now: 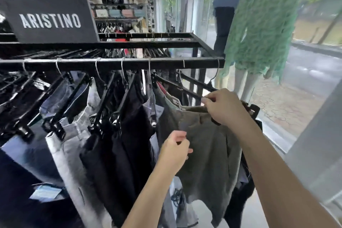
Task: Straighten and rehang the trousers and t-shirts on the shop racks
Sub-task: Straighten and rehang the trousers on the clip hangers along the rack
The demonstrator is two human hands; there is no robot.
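We stand at the right end of the black rail [111,64], and everything here is placed from it. Below that end hang the olive trousers [209,146], the outermost garment we can make out, with the waistband lifted and tilted, its far corner low and its near corner higher.

Our right hand [224,106] is below the rail's end. Its fingers curl over the bar of the clip hanger [192,93] and the waistband under it. One black clip [251,111] sticks out past the knuckles. Our left hand [175,150] is lower and further in under the rail. Its thumb and curled fingers pinch the left edge of the olive cloth. A wire hook sits on the very tip of the rail. We cannot tell whether it belongs to this hanger.

Further left under the rail the garments are packed closely. The black trousers [120,144] lie against the olive pair, and the pale jeans [64,153] come next, all on slanted black hangers with little gap between them.

Beyond the rail's right end there is open floor, bounded by the shop window [305,79]. A mannequin [259,29] in a green knit stands behind that corner, near the glass. Above the rail's left part a black sign [50,20] reading ARISTINO rests on the upper frame.
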